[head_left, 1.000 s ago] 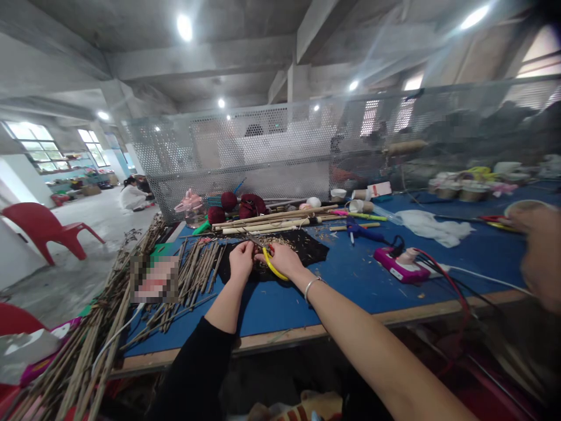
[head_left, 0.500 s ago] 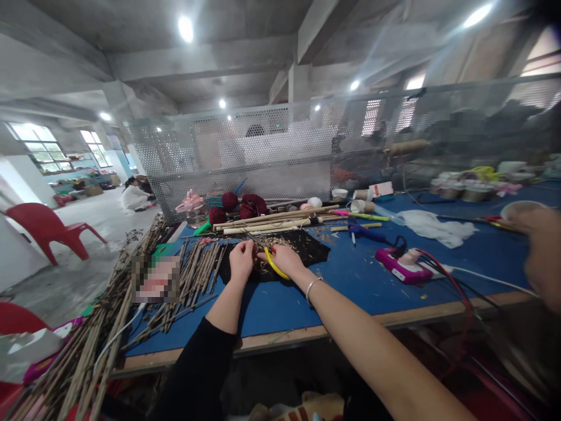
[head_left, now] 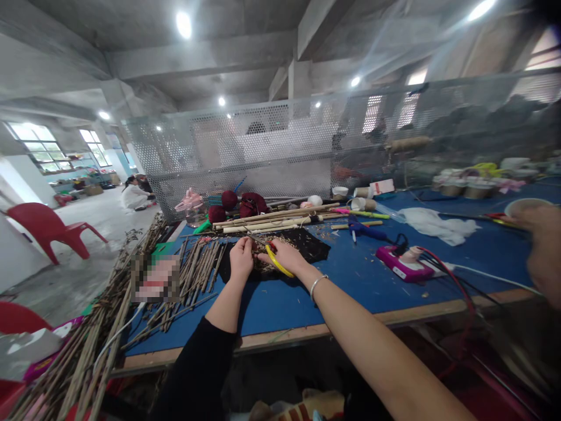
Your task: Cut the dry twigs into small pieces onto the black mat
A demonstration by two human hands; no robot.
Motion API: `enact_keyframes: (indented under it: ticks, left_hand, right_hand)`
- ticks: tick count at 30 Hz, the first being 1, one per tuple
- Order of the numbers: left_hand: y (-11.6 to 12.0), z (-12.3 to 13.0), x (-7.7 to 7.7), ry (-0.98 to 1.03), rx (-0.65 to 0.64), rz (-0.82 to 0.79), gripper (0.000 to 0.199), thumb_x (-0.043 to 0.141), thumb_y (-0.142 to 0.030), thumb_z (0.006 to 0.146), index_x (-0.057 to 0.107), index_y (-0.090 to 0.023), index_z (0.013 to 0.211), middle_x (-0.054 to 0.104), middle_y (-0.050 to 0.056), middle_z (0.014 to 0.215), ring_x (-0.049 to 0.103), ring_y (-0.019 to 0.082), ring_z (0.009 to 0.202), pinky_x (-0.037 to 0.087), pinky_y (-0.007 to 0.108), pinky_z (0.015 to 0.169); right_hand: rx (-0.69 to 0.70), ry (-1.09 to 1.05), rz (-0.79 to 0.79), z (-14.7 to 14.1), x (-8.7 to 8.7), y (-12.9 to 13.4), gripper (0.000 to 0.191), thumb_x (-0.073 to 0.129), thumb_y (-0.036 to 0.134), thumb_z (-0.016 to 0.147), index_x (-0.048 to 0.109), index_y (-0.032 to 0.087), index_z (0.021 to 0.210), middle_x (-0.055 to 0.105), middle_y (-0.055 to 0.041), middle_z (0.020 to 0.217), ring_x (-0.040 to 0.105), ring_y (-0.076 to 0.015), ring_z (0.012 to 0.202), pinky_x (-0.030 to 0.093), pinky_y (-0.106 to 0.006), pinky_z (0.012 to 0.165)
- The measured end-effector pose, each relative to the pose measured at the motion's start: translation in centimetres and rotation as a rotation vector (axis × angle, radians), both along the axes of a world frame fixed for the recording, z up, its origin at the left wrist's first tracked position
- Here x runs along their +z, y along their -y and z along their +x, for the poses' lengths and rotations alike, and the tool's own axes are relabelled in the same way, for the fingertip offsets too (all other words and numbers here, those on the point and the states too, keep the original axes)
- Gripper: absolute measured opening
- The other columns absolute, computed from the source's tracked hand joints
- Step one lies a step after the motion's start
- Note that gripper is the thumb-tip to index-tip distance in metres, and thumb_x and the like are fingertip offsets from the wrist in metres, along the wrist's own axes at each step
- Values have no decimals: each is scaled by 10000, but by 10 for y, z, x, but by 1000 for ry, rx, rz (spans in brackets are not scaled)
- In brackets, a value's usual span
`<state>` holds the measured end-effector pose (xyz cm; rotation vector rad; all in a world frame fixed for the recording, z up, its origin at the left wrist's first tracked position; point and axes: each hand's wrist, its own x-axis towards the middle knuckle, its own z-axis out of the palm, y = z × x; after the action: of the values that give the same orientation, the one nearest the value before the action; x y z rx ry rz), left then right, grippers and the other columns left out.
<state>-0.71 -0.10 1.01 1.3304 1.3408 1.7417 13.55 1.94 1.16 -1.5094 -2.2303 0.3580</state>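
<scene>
My right hand (head_left: 284, 256) is closed around a pair of scissors with curved yellow handles (head_left: 281, 266) and a bit of red near the pivot. Their dark blade (head_left: 258, 238) points left toward my left hand (head_left: 242, 257). That hand is closed in a pinch close to the blade; what its fingers hold is too small to make out. Both hands are over a black cloth (head_left: 316, 245) strewn with small brown clippings (head_left: 289, 238). Cut dry sticks (head_left: 199, 263) lie in a loose pile just left of my left hand.
Long dry stems (head_left: 105, 316) hang over the table's left edge beside a blurred-out device. Behind the cloth lie pale rods (head_left: 267, 225) and dark red yarn balls (head_left: 229, 200). To the right are a blue glue gun (head_left: 366, 230), a purple power strip (head_left: 403, 266) and another person's hand (head_left: 543, 240).
My right hand and the scissors have shifted slightly right, with the yellow handle at a changed angle. My left hand stays nearly in place. The other person's hand moved a little.
</scene>
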Motion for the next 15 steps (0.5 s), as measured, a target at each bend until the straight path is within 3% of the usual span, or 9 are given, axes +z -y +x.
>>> enact_keyframes:
  ticks: [8, 15]
  left_hand:
    - [-7, -4, -9, -172, 57, 59, 212, 481, -310, 780, 613, -164, 703, 596, 15, 625, 513, 120, 597, 383, 205, 595]
    - [-9, -5, -11, -111, 27, 49, 221, 488, -335, 772, 621, -159, 775, 617, 28, 670, 533, 133, 623, 398, 221, 628]
  right_hand:
    - [-21, -3, 83, -4, 0, 4, 518, 428, 689, 717, 546, 211, 877, 644, -44, 821, 601, -190, 772, 338, -230, 578]
    - [-22, 4, 67, -6, -2, 4, 531, 421, 688, 722, 547, 208, 912, 644, -51, 839, 602, -196, 790, 353, -233, 599]
